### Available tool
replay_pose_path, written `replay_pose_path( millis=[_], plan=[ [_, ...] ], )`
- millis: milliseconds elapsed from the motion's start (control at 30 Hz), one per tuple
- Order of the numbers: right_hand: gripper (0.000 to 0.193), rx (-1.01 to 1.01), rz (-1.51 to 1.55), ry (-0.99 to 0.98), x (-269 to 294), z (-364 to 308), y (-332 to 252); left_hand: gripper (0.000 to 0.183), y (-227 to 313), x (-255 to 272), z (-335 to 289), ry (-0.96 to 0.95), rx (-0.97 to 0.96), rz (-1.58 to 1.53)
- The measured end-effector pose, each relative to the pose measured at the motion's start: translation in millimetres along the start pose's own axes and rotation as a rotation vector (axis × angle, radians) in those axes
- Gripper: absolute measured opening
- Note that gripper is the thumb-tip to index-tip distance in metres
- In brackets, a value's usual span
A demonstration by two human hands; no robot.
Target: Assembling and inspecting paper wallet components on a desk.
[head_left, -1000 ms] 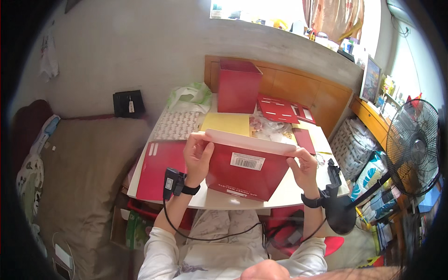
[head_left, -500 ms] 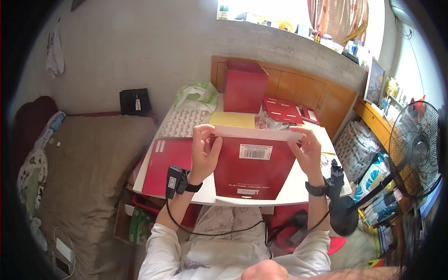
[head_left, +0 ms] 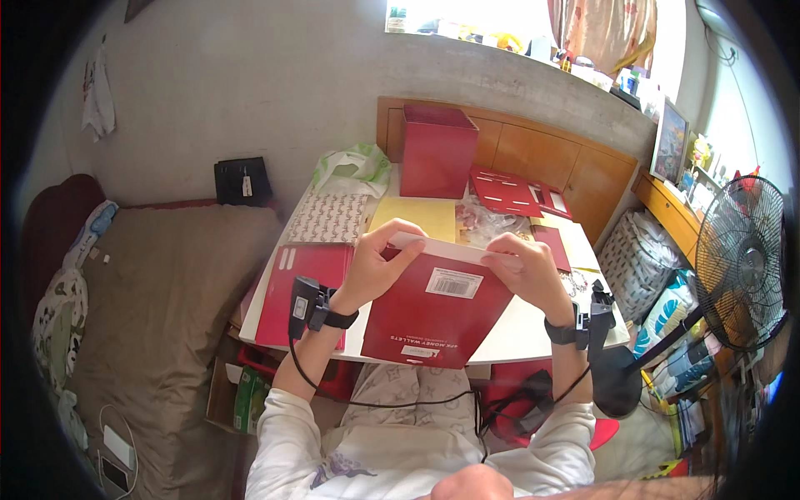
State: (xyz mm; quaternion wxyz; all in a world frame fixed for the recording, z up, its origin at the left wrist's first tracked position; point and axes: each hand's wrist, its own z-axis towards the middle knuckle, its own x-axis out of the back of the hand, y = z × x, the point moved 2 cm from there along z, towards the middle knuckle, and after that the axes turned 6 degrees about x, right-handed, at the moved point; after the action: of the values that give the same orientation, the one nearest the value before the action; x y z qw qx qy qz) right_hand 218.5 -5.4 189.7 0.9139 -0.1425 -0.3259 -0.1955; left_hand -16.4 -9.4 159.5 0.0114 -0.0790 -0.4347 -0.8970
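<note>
A flat red cardboard packet (head_left: 429,315) with a white barcode label (head_left: 454,282) stands tilted at the near table edge. Along its top runs a white strip (head_left: 457,250), folded partly over. My left hand (head_left: 377,268) pinches the strip's left end between thumb and fingers. At the strip's right end, my right hand (head_left: 531,271) is closed on it the same way. To the left of my left hand lies another flat red packet (head_left: 304,287). Just beyond the held packet are a yellow sheet (head_left: 421,215) and crumpled clear plastic (head_left: 492,225).
A tall red box (head_left: 437,154) stands at the back of the white table (head_left: 287,218). Red card pieces (head_left: 508,192) lie right of it, a patterned sheet (head_left: 329,217) and plastic bag (head_left: 357,171) left. A black fan (head_left: 740,262) stands right, a bed (head_left: 167,292) left.
Both hands have drawn inward along the white strip and curled more tightly over it. The red packet has tilted and shifted slightly left, uncovering a small red piece on the right of the table.
</note>
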Motion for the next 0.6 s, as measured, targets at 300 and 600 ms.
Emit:
replay_pose_path(
  millis=[300, 600],
  plan=[
    [0.011, 0.186, -0.250, -0.051, -10, 23, -26, 0.010, 3, -6, 6, -0.056, -0.037, -0.006],
    [0.014, 0.482, -0.513, 0.054, -11, 24, -33, 0.013, 15, -12, 5, -0.050, 0.056, -0.065]
  ],
)
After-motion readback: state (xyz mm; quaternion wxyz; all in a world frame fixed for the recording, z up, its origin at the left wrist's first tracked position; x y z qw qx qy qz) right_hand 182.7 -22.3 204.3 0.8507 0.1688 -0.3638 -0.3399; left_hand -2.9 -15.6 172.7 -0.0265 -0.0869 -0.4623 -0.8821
